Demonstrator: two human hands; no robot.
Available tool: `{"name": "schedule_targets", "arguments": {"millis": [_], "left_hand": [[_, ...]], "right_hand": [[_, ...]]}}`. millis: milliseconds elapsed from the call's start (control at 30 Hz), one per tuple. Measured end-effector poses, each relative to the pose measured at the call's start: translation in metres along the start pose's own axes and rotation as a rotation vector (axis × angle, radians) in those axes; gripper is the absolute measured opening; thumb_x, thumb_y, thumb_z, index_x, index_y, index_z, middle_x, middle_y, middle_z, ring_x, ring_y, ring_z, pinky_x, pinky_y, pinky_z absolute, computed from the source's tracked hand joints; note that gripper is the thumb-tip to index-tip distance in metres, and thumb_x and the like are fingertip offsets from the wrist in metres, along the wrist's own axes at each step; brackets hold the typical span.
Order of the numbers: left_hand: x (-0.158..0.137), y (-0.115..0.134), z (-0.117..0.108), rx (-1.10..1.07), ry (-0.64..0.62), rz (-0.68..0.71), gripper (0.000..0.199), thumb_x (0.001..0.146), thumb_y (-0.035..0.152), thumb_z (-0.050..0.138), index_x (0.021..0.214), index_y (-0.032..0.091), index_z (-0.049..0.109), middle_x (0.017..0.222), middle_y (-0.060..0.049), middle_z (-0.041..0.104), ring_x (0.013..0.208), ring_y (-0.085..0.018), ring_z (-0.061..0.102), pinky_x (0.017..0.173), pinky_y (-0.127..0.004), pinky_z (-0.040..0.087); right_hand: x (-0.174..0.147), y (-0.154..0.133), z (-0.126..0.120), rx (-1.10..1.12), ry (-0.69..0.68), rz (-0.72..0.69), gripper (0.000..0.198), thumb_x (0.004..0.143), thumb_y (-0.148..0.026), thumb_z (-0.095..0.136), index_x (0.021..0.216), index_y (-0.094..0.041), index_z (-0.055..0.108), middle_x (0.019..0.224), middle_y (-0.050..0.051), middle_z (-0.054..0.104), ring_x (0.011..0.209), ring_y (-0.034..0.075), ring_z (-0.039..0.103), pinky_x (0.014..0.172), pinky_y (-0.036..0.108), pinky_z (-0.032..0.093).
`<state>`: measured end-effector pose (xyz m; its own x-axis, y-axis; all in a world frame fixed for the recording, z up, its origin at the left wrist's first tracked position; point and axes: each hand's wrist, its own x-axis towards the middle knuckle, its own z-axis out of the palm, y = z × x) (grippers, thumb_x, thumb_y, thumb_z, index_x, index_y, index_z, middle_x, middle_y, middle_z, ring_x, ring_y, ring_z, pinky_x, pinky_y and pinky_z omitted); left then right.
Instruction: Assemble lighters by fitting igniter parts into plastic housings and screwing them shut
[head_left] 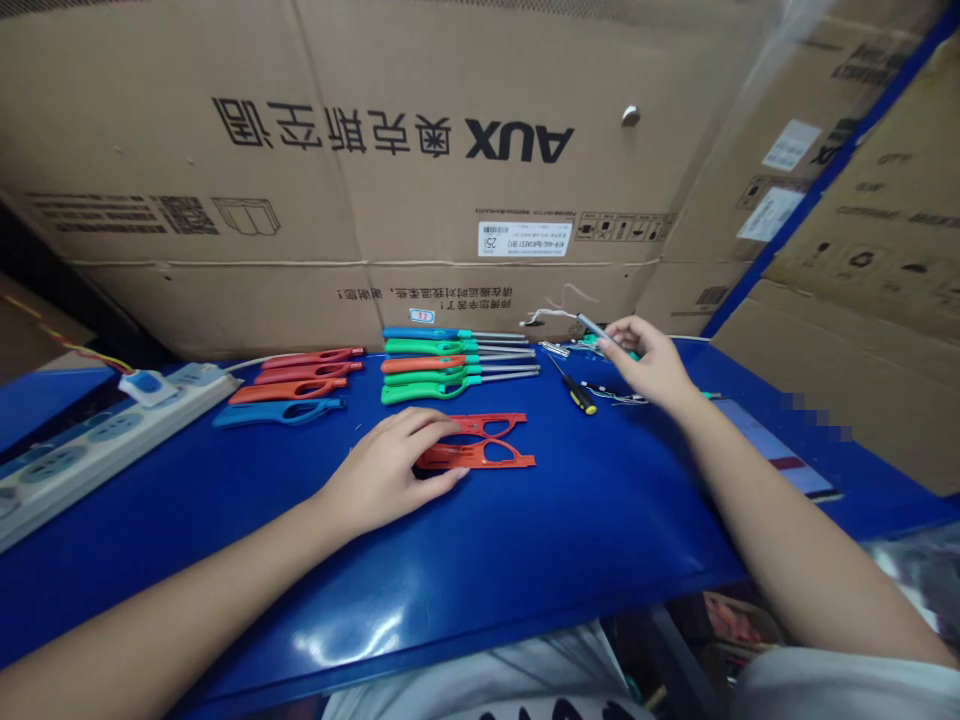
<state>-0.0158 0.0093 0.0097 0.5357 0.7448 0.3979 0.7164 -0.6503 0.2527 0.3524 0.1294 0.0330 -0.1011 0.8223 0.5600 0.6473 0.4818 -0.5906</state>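
Two orange-red lighter handle halves lie side by side on the blue table, their hollow insides facing up. My left hand covers their left ends, fingers curled over them and thumb along the nearer half's edge. Between thumb and fingers, my right hand pinches a thin grey metal tube above the table's back right. Thin pale wires stick out of the tube's far left end. Below that hand, a black and yellow screwdriver lies beside some wired parts.
Several assembled long-nosed lighters are lined up at the back centre. Loose red, orange and blue handle shells lie left of them. A white power strip runs along the left; a flat phone-like panel lies right. Cardboard walls the back.
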Motion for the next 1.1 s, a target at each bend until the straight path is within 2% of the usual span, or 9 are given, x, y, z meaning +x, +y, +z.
{"name": "schedule_targets", "arguments": {"millis": [100,200,333,500,633,733,833,1000,1100], "left_hand": [[-0.002,0.004,0.006,-0.139,0.111,-0.114,0.061,0.091,0.045,0.070,0.142,0.023,0.046,0.141,-0.011,0.059,0.131,-0.028,0.058,0.109,-0.044,0.049],[-0.003,0.006,0.013,-0.257,0.178,-0.176,0.074,0.090,0.039,0.072,0.151,0.024,0.032,0.140,-0.012,0.060,0.129,-0.026,0.060,0.108,-0.041,0.051],[-0.004,0.007,0.015,-0.234,0.241,-0.102,0.056,0.093,0.029,0.070,0.143,0.024,0.046,0.113,-0.004,0.071,0.105,-0.020,0.070,0.096,-0.034,0.057],[-0.003,0.008,0.012,-0.173,0.310,0.036,0.036,0.094,0.019,0.068,0.129,0.020,0.061,0.093,-0.001,0.072,0.082,-0.014,0.068,0.081,-0.025,0.056],[-0.003,0.010,0.010,-0.216,0.363,0.080,0.020,0.094,0.018,0.068,0.114,0.020,0.070,0.095,-0.002,0.076,0.077,-0.012,0.067,0.076,-0.024,0.054],[-0.002,0.011,0.009,-0.254,0.389,-0.019,0.014,0.094,0.021,0.069,0.107,0.020,0.073,0.086,-0.001,0.074,0.071,-0.012,0.065,0.069,-0.024,0.052],[0.000,0.009,0.011,-0.282,0.341,-0.102,0.014,0.094,0.026,0.068,0.105,0.020,0.075,0.085,-0.002,0.074,0.073,-0.014,0.067,0.067,-0.024,0.053],[0.003,0.007,0.015,-0.324,0.252,-0.063,0.014,0.095,0.028,0.067,0.097,0.018,0.077,0.091,-0.005,0.076,0.080,-0.016,0.070,0.072,-0.025,0.056],[0.003,0.009,0.015,-0.308,0.240,-0.060,0.016,0.096,0.026,0.065,0.103,0.018,0.076,0.094,-0.006,0.077,0.080,-0.015,0.071,0.074,-0.025,0.058]], "right_hand": [[-0.014,-0.026,0.013,0.099,-0.180,-0.115,0.024,0.091,-0.046,0.061,0.091,-0.023,0.054,0.078,0.001,0.058,0.069,0.016,0.056,0.066,0.029,0.047],[-0.028,-0.048,0.024,0.115,-0.377,-0.205,0.023,0.094,-0.045,0.060,0.091,-0.022,0.053,0.074,-0.002,0.053,0.065,0.013,0.050,0.062,0.026,0.041],[-0.042,-0.061,0.038,0.136,-0.530,-0.245,0.022,0.098,-0.044,0.057,0.098,-0.022,0.054,0.071,-0.004,0.051,0.064,0.012,0.047,0.061,0.025,0.037],[-0.047,-0.062,0.048,0.180,-0.667,-0.213,0.025,0.100,-0.046,0.053,0.100,-0.021,0.055,0.072,-0.003,0.054,0.064,0.012,0.047,0.062,0.025,0.038],[-0.043,-0.061,0.041,0.203,-0.829,-0.175,0.031,0.100,-0.049,0.052,0.096,-0.019,0.058,0.076,-0.001,0.057,0.068,0.012,0.049,0.064,0.025,0.039],[-0.039,-0.060,0.031,0.282,-1.003,-0.109,0.035,0.099,-0.053,0.052,0.102,-0.018,0.056,0.078,-0.002,0.056,0.067,0.011,0.045,0.062,0.023,0.037],[-0.035,-0.061,0.022,0.305,-1.112,-0.041,0.037,0.098,-0.054,0.053,0.105,-0.019,0.056,0.080,-0.002,0.054,0.067,0.011,0.042,0.061,0.023,0.035],[-0.031,-0.064,0.015,0.231,-1.237,0.046,0.034,0.098,-0.050,0.052,0.099,-0.018,0.063,0.076,-0.002,0.052,0.060,0.010,0.045,0.056,0.023,0.035],[-0.031,-0.061,0.017,0.189,-1.227,-0.037,0.034,0.098,-0.048,0.052,0.099,-0.018,0.067,0.085,0.001,0.062,0.071,0.012,0.054,0.065,0.025,0.041]]}}
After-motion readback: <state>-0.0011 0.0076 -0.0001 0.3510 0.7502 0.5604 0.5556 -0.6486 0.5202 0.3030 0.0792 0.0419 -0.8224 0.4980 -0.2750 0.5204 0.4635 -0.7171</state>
